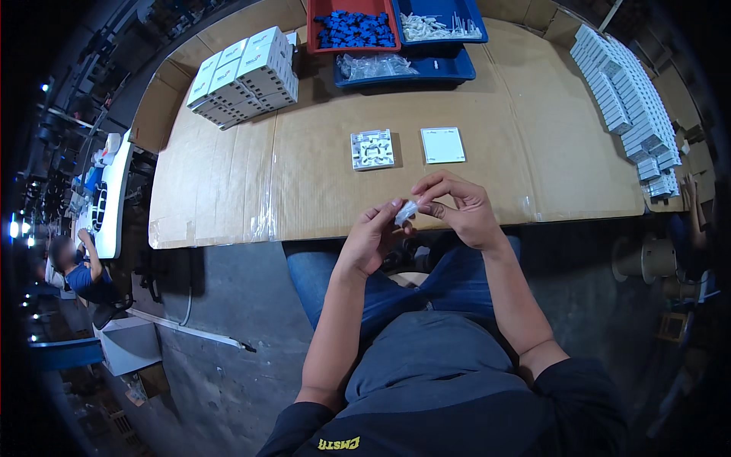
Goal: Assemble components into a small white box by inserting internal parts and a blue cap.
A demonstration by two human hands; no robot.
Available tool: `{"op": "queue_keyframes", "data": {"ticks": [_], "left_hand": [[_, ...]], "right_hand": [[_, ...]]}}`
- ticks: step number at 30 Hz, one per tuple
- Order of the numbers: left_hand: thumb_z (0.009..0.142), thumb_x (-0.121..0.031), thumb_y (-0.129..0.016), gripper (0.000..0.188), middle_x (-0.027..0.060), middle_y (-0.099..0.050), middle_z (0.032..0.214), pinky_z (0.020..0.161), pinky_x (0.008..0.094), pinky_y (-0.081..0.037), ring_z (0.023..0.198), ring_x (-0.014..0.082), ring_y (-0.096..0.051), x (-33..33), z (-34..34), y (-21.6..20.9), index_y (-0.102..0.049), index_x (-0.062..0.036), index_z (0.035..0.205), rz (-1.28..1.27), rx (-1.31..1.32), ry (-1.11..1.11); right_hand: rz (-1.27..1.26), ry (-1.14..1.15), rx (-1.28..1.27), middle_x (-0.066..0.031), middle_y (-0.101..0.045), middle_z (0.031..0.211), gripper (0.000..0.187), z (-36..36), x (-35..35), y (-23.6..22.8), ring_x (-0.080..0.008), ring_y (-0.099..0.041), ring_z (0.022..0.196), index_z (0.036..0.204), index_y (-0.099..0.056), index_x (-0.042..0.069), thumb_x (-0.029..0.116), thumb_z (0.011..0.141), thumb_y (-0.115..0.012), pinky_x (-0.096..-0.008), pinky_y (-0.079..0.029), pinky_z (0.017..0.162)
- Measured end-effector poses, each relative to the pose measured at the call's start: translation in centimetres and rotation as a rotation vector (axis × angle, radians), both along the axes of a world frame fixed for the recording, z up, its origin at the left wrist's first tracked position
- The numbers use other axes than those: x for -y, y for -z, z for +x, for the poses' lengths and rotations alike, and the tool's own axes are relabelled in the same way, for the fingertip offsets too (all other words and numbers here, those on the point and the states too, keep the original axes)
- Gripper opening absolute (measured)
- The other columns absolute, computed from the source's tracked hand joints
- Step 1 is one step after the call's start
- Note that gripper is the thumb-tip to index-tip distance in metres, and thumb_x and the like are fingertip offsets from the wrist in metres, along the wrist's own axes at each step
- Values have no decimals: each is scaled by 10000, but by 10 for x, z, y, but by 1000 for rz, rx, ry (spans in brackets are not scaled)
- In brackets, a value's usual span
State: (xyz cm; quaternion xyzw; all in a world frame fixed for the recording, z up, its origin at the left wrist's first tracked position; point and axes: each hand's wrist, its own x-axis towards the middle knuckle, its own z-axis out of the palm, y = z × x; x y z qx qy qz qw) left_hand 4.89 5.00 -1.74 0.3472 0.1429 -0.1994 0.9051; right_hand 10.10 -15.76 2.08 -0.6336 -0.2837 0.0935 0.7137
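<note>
A small clear plastic bag (406, 212) is between my two hands, just over the near edge of the table. Its contents are too small to make out. My left hand (370, 238) grips the bag from the left, thumb on top. From the right, my right hand (464, 211) pinches the bag's upper end between thumb and fingers. Beyond my hands, an open white square plastic box base (372, 150) lies on the table with its moulded inside facing up. To its right is a flat white square cover (442, 145).
The cardboard-covered table (320, 194) carries stacked white boxes (242, 76) at left and long stacks of white plastic housings (628, 107) at right. At the back are a red bin (311, 42) of blue parts, a blue bin (481, 32) of white pieces and a blue tray (457, 76) of clear bags.
</note>
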Motion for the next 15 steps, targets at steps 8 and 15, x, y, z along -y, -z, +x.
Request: {"op": "queue_keyframes", "data": {"ticks": [8, 15], "left_hand": [[1000, -153, -731, 216, 45, -725, 994, 788, 255, -547, 834, 104, -660, 1, 1, -7, -719, 11, 1140, 355, 225, -212], [1002, -89, -714, 171, 40, -706, 987, 824, 256, -541, 912, 84, -651, 2, 2, -15, -672, 28, 1119, 642, 401, -264]], "right_hand": [[45, -30, -244, -143, -681, 1281, 258, 0, 11, -6, -197, -658, 1188, 1173, -684, -14, -35, 922, -739, -350, -523, 1036], [-38, -55, -327, -77, -693, 1126, 243, -4, -4, 6, -120, -663, 1047, 1182, -656, -36, -22, 950, -723, -261, -565, 923]]}}
